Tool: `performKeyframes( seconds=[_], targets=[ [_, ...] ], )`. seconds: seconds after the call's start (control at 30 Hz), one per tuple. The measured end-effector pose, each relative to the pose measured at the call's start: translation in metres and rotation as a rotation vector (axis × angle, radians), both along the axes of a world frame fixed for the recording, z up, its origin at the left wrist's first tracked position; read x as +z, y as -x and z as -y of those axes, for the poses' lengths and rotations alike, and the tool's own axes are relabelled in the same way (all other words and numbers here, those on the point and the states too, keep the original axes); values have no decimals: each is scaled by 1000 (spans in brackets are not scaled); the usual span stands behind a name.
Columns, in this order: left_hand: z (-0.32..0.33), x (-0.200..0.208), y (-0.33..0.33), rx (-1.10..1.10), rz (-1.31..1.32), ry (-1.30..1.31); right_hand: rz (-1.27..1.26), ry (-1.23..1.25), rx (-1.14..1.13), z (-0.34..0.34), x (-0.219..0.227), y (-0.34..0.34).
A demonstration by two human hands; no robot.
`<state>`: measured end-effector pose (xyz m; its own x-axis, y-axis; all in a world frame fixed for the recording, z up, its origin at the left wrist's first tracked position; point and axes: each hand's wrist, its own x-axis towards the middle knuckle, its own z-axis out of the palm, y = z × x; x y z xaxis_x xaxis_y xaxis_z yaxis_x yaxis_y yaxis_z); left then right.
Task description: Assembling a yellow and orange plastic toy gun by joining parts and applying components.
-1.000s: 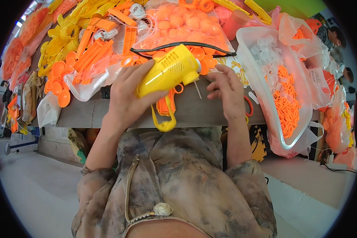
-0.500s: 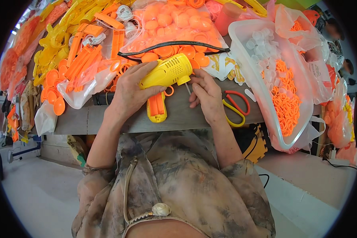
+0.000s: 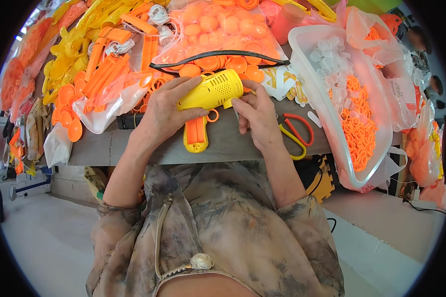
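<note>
A yellow hair-dryer-shaped plastic toy with vent slots and small holes is held above the table's front edge. Its handle points down toward me and shows an orange inside; an orange ring sits beside it. My left hand wraps round the barrel's rear, thumb underneath, fingers on top. At the other end, my right hand is closed, with its thumb against the short yellow spout and its index finger by the barrel's end. The fingers hide whatever else lies between them.
Right of my hand lie red-and-yellow-handled scissors. A white tub holds orange rings and clear caps. Behind the toy rests a bag of orange balls. Orange spoons and yellow parts are piled at left.
My right hand has closed in on the spout, thumb now touching it. A thin pale rod seen below the spout is now mostly hidden. The toy has shifted slightly right.
</note>
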<state>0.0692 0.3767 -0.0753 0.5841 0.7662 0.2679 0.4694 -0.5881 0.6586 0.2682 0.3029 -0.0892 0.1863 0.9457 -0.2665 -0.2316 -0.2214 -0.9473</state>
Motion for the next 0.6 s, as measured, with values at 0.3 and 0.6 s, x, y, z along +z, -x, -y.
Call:
performKeyframes(
  seconds=[0.3,0.6],
  targets=[
    [14,-2,4,-7,33,-47,-119,-56,-26,8,1,16],
    [10,26,12,-140,94,415,-79,-79,-42,37,15,20]
  ],
)
